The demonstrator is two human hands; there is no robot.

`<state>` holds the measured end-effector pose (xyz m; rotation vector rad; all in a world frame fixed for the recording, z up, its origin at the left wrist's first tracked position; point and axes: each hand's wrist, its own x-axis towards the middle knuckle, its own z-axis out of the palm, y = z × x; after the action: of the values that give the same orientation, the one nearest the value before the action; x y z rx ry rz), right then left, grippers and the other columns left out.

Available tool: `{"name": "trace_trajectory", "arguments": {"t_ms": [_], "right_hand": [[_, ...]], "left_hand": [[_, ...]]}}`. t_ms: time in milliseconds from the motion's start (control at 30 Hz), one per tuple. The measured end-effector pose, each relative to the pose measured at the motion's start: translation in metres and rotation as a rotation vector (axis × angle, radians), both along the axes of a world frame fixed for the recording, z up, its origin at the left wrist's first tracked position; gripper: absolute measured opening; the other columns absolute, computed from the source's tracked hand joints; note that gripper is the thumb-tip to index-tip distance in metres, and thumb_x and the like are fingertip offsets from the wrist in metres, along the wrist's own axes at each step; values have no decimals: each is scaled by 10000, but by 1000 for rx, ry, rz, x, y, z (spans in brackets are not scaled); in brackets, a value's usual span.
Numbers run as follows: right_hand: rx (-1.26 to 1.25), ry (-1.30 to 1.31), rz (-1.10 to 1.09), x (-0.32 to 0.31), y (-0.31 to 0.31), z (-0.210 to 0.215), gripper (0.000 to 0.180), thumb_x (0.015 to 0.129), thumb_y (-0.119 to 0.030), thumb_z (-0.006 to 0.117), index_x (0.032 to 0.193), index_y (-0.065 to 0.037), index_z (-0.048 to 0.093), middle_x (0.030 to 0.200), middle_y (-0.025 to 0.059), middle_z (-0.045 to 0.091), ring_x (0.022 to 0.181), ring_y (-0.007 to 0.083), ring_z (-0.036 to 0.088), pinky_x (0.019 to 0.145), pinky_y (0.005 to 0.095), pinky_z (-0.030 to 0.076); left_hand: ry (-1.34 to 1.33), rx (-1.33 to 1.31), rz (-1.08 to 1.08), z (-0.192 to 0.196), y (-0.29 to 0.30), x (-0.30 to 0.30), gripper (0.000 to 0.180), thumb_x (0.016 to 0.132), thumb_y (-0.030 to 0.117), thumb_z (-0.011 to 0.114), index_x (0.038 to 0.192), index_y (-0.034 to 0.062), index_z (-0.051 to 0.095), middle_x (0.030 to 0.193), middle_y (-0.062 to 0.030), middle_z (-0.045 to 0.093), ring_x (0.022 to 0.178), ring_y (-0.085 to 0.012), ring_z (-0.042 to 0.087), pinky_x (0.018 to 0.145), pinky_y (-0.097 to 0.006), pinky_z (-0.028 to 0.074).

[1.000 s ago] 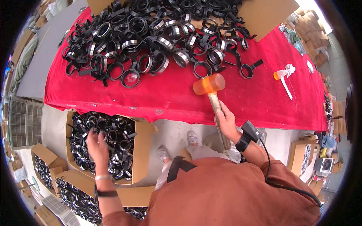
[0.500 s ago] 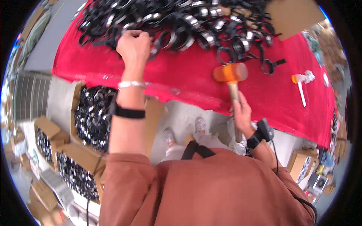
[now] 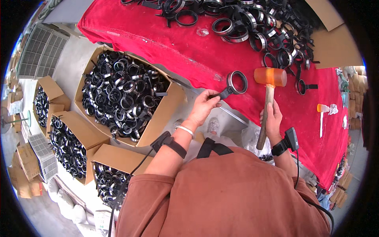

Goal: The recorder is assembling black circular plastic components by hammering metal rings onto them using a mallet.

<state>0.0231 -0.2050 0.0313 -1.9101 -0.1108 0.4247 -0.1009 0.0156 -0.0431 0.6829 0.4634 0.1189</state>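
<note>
Black metal, with a bright inner band, makes the ring clamp (image 3: pixel 236 83) that the left hand (image 3: pixel 203 107) holds by its short tab, fingers closed around that tab and the ring standing out up and to the right of the hand. The ring hangs just over the near edge of the red cloth (image 3: pixel 166 43) on the table, and its long axis goes from the tab at lower left to the ring at upper right. Just to the right of it is the orange head of the mallet (image 3: pixel 270 77), close but not touching. The wooden handle goes down into the right hand (image 3: pixel 272 118), which is closed around it. So the mallet head is beside the ring, on its right. Further up the cloth lies a heap of similar clamps (image 3: pixel 252 23), and on the left, on the floor, stands an open cardboard box (image 3: pixel 166 114) full of them.
</note>
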Motion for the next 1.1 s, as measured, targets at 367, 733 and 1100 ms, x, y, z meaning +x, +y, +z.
{"name": "trace_trajectory", "arguments": {"t_ms": [367,733,1100], "right_hand": [[107,80,36,2,25,10,316,894,-263,582,1110,-40,520,642,6,526,488,77,492,424,219,412],[22,182,43,59,15,56,245,745,-133,701,913,-40,549,697,28,585,520,91,516,409,225,434],[-738,-818,-10,174,6,67,542,778,-335,692,1135,34,517,981,203,628,920,317,615,811,367,459]], "left_hand": [[462,911,-98,42,-12,37,485,794,477,609,772,-8,595,706,-170,607,685,-314,579,680,-404,450],[116,1170,0,63,-59,18,298,868,256,585,999,-9,550,974,-174,558,1013,-312,498,881,-394,402],[925,1133,97,-45,-11,-201,324,828,228,613,1022,-26,564,949,-200,607,895,-311,604,786,-373,486]]}}
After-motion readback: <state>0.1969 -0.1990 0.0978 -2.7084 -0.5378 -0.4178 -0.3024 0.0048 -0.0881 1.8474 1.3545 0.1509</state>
